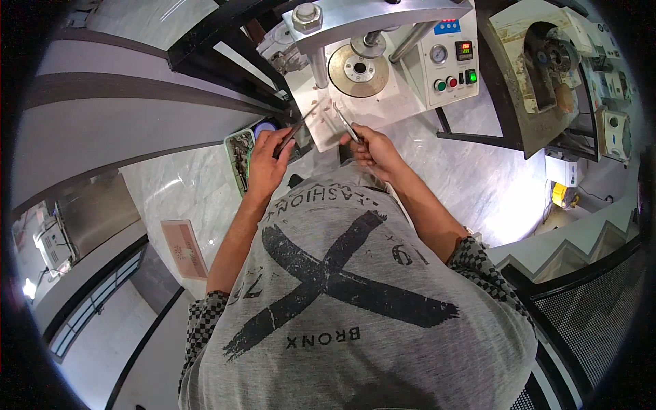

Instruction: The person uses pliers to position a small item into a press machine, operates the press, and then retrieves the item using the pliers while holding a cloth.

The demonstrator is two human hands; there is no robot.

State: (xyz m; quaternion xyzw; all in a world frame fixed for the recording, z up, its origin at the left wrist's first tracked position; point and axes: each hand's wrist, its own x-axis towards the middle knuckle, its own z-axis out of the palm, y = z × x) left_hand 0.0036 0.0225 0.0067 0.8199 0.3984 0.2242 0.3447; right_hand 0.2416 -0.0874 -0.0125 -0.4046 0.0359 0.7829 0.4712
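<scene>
My left hand [270, 164] is closed on a dark, slender tool [298, 124], its tip over the pale platform [386, 108] of a press. My right hand [376, 154] grips a silver slender tool [346, 120], pointed toward the same spot. A few small reddish bits [330, 109] lie near the tips, too small to make out. Just behind sits a round metal disc [343, 78] with a bolted hub, under the press's top plate [379, 17] and between metal columns. A control panel [451, 65] with a gauge, displays and colored buttons stands to the right.
A green-rimmed tray [239, 164] of metal parts sits left of the platform, beside a blue round container [265, 128]. A pink flat board [183, 249] lies lower left. Another machine [547, 82] on a dark stand is at right. Steps [581, 260] and black mesh railing [581, 307] are lower right.
</scene>
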